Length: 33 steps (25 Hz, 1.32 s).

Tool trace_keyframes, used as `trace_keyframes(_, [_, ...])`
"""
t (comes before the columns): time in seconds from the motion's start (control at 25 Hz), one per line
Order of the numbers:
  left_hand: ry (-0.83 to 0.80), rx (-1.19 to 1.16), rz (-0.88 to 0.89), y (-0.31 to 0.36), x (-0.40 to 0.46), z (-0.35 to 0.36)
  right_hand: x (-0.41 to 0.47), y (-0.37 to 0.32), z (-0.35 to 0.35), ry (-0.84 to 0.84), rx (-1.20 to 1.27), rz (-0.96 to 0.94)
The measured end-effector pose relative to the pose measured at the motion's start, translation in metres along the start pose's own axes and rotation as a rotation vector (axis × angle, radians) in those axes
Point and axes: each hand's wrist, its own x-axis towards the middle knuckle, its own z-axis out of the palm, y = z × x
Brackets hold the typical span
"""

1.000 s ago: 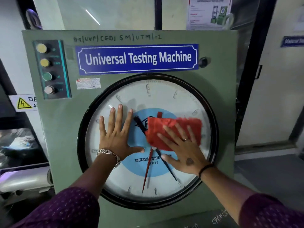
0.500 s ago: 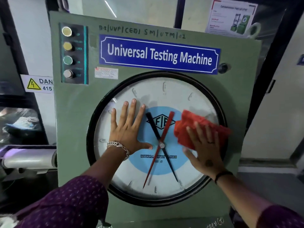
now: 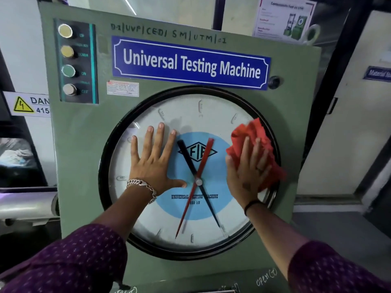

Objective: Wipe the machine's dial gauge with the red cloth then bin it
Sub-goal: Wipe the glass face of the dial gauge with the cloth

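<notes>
The red cloth (image 3: 257, 149) lay bunched at the dial gauge's (image 3: 190, 115) right rim, right of frame centre, pinned flat under our right hand (image 3: 246, 168). Our left hand (image 3: 155, 163) rested released, fingers spread, on the glass left of centre, below the blue nameplate (image 3: 190, 63).

Blue nameplate (image 3: 190, 63) above dial; four-button panel (image 3: 77, 62) upper left; yellow danger sign (image 3: 27, 105) on left wall; poster (image 3: 283, 17) behind cabinet top right.
</notes>
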Motion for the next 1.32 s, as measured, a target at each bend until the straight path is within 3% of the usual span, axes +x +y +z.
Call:
trace_keyframes(0.12, [-0.003, 0.009, 0.012, 0.002, -0.001, -0.002, 0.034, -0.044, 0.005, 0.073, -0.036, -0.278])
trace_keyframes(0.24, [0.021, 0.022, 0.001, -0.005, 0.0, -0.018, 0.021, -0.031, -0.004, 0.022, -0.128, -0.671])
trace_keyframes(0.32, [0.012, 0.02, -0.003, -0.012, -0.001, -0.029, 0.011, -0.007, -0.014, -0.044, -0.216, -0.82])
trace_keyframes(0.36, [0.002, 0.016, 0.002, -0.012, 0.0, -0.03, 0.012, 0.004, -0.017, -0.064, -0.229, -0.809])
trace_keyframes(0.44, [-0.026, 0.037, 0.004, -0.002, -0.011, -0.052, 0.006, -0.001, -0.042, -0.021, -0.133, -0.609])
trace_keyframes(0.52, [-0.07, 0.039, 0.011, -0.001, -0.015, -0.051, 0.012, -0.034, -0.041, 0.002, -0.052, -0.369])
trace_keyframes(0.56, [-0.093, 0.024, 0.017, 0.0, -0.015, -0.05, 0.017, -0.052, -0.042, -0.031, -0.017, -0.352])
trace_keyframes(0.76, [-0.073, -0.088, -0.031, -0.007, -0.022, -0.064, 0.027, -0.082, -0.057, -0.326, 0.109, -0.598])
trace_keyframes(0.88, [-0.053, -0.066, -0.056, -0.011, -0.044, -0.114, 0.007, -0.091, -0.093, -0.375, 0.253, -0.623])
trace_keyframes(1.08, [-0.152, 0.048, -0.114, -0.016, -0.106, -0.195, -0.039, -0.113, -0.141, -0.42, 0.44, -0.711])
trace_keyframes(1.32, [-0.253, 0.174, -0.251, -0.031, -0.19, -0.284, -0.11, -0.161, -0.154, -0.519, 0.587, -0.858])
